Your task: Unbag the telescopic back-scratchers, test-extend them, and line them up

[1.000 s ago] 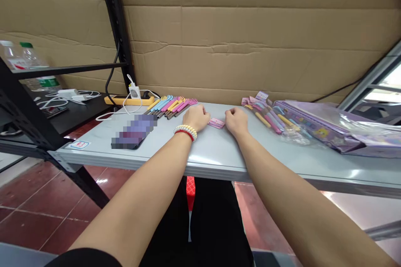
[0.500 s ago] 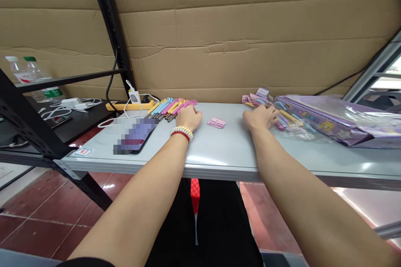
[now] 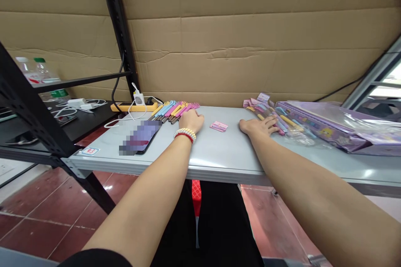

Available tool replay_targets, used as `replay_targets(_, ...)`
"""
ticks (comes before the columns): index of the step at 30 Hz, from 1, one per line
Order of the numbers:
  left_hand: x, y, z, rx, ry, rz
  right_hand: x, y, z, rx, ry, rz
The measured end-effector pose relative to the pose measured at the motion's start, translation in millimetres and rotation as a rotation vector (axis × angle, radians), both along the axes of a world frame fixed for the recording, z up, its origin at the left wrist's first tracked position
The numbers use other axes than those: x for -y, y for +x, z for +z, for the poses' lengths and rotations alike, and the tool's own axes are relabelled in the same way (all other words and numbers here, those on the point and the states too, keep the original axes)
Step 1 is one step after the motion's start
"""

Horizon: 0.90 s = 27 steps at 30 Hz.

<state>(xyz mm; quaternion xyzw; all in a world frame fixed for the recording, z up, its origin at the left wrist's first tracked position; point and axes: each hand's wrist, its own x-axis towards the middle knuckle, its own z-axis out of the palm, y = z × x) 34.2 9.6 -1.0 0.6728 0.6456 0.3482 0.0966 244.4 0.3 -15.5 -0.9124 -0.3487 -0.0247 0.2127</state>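
My left hand (image 3: 191,121) rests on the grey tabletop with its fingers curled into a fist; whatever may be inside is hidden. Just beyond and to its left lies a row of yellow, blue and pink clawed sticks with metal ends (image 3: 172,110), looking like back scratchers. My right hand (image 3: 259,127) lies palm down, fingers spread, at the near side of a pile of similar coloured sticks (image 3: 282,120) in clear plastic wrappers with pink and purple cards. Between the hands sits a small stack of pink printed cards (image 3: 219,126), touched by neither.
A phone (image 3: 140,137) lies at the left, in front of a yellow power strip (image 3: 125,107) with white cables. A purple printed box with clear plastic (image 3: 335,127) stands at the right. Cardboard (image 3: 203,33) walls the back; a black shelf post (image 3: 120,29) rises at left.
The view has shifted slightly. My right hand has settled flatter, its fingers spreading beside the wrapped pile. My left fist stays at about the same place.
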Motion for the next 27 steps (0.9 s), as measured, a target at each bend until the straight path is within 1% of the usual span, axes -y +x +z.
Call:
replay_targets(5, -1, 0, -1.9, 0.011, -0.002, -0.005, -4, 3, -1.2, -0.024, 0.070, -0.061)
replay_targets(10, -1, 0, -1.7, -0.005, -0.021, -0.013, -9, 9, -5.4, -0.009, 0.102, -0.079)
replay_targets(14, -2, 1, -1.6, -0.012, -0.022, -0.017, -9, 10, -8.2, 0.011, 0.203, -0.090)
replay_targets(16, -3, 1, -2.0, -0.015, -0.016, -0.023, -7, 11, -8.8, 0.030, 0.239, -0.082)
replay_targets(19, -4, 2, -2.8, -0.013, -0.007, -0.025, -5, 12, -7.9, 0.063, 0.248, -0.050)
replay_targets(27, -4, 3, -1.4, -0.018, -0.021, -0.033, 1, 16, -0.1, 0.027, 0.299, 0.030)
